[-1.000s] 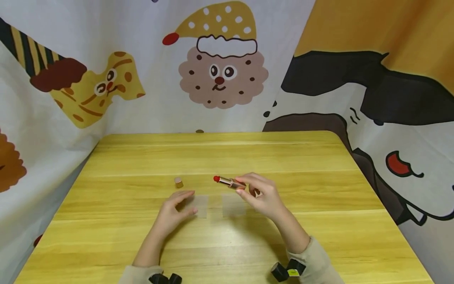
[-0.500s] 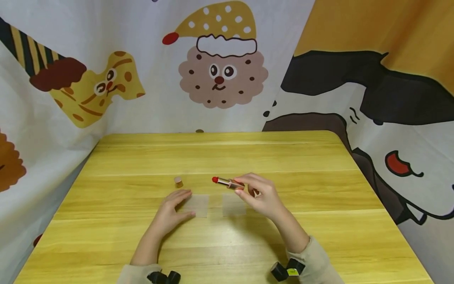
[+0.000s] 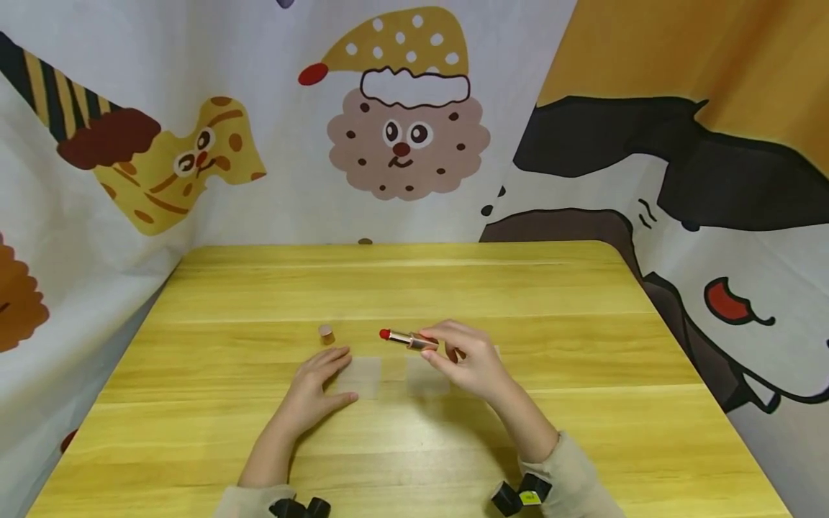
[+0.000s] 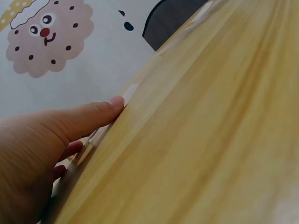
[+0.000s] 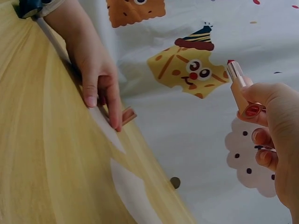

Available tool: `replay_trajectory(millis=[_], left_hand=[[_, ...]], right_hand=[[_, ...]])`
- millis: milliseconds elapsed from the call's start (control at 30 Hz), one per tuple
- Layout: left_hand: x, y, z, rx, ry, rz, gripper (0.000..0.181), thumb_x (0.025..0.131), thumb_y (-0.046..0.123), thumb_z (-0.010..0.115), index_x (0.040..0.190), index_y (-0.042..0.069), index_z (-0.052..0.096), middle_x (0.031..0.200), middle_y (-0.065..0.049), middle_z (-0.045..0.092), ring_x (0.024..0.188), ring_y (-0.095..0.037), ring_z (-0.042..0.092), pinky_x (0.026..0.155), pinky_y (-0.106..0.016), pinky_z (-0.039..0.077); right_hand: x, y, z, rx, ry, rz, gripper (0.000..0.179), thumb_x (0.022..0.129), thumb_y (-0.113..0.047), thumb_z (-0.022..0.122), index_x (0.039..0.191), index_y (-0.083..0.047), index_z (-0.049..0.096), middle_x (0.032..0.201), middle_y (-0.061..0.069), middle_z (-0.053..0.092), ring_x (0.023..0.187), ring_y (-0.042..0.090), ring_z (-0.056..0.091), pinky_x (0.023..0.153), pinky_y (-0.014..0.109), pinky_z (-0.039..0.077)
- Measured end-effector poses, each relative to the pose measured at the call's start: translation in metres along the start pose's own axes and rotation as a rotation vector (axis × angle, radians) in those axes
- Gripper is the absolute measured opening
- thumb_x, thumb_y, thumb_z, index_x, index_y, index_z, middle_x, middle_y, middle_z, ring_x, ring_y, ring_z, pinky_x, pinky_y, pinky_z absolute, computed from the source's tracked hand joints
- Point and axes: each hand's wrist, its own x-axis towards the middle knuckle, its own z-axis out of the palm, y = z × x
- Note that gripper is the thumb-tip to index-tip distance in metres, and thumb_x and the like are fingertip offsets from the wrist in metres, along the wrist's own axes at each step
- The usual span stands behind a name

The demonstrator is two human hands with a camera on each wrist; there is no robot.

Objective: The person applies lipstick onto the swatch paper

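Note:
My right hand [image 3: 474, 365] pinches an uncapped lipstick [image 3: 403, 339] by its rose-gold base, above the table. Its red tip points left in the head view; the right wrist view shows the lipstick [image 5: 239, 88] between thumb and fingers. The left hand [image 3: 307, 392] lies with fingers and thumb spread at the left edge of a pale, thin square sheet [image 3: 364, 377]. In the left wrist view the left thumb [image 4: 96, 112] touches that sheet's near edge. Just beyond the left fingertips stands the lipstick cap [image 3: 327, 334].
A second pale sheet [image 3: 424, 378] lies right of the first, below the lipstick. Behind the right hand, a sliver of another pale piece [image 3: 497, 351] shows. The wooden table [image 3: 414, 460] ends at a printed curtain [image 3: 259, 57].
The right hand has brought the lipstick slightly left and lower, toward the first sheet. Earlier the left hand shifted a little left and settled at the sheet's edge; the cap stays put.

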Motion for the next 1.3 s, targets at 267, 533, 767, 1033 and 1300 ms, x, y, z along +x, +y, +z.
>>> replay_trajectory(millis=[267,533,767,1033,1300], left_hand=[[0.0,0.0,0.003,0.019,0.041,0.02,0.067,0.074,0.026,0.084,0.129,-0.002,0.058,0.141,-0.011,0.048,0.133,-0.035,0.035,0.105,-0.059,0.024],[0.001,0.002,0.003,0.012,0.04,0.003,0.069,0.073,0.026,0.085,0.129,-0.002,0.057,0.141,-0.011,0.048,0.133,-0.034,0.035,0.105,-0.058,0.024],[0.002,0.003,0.002,0.009,0.032,-0.018,0.069,0.072,0.026,0.085,0.129,-0.002,0.058,0.141,-0.011,0.048,0.134,-0.033,0.035,0.106,-0.057,0.024],[0.002,0.003,0.002,0.004,0.035,-0.025,0.069,0.071,0.027,0.086,0.129,-0.002,0.058,0.141,-0.011,0.048,0.134,-0.033,0.035,0.106,-0.057,0.025],[0.002,0.003,0.001,-0.008,0.04,-0.024,0.069,0.071,0.027,0.086,0.128,-0.002,0.059,0.141,-0.01,0.048,0.134,-0.033,0.035,0.106,-0.057,0.025]], right_hand=[[0.003,0.001,0.009,-0.071,-0.081,0.073,0.026,0.08,-0.005,0.075,0.106,-0.006,0.071,0.094,0.002,0.069,0.056,0.004,0.045,0.044,0.013,0.038],[0.002,0.01,0.017,-0.094,-0.146,0.111,0.022,0.086,-0.011,0.072,0.107,-0.007,0.071,0.095,0.0,0.068,0.056,0.0,0.043,0.045,0.012,0.038],[-0.001,0.017,0.027,-0.099,-0.168,0.135,0.024,0.082,-0.006,0.075,0.105,-0.007,0.072,0.093,-0.001,0.067,0.054,0.003,0.041,0.044,0.014,0.036],[-0.008,0.023,0.037,-0.08,-0.183,0.16,0.02,0.085,-0.011,0.072,0.104,-0.005,0.071,0.093,0.0,0.067,0.054,0.001,0.039,0.044,0.014,0.035],[-0.012,0.026,0.048,-0.098,-0.211,0.195,0.019,0.086,-0.013,0.071,0.103,-0.006,0.072,0.089,-0.002,0.065,0.055,0.002,0.04,0.046,0.016,0.036]])
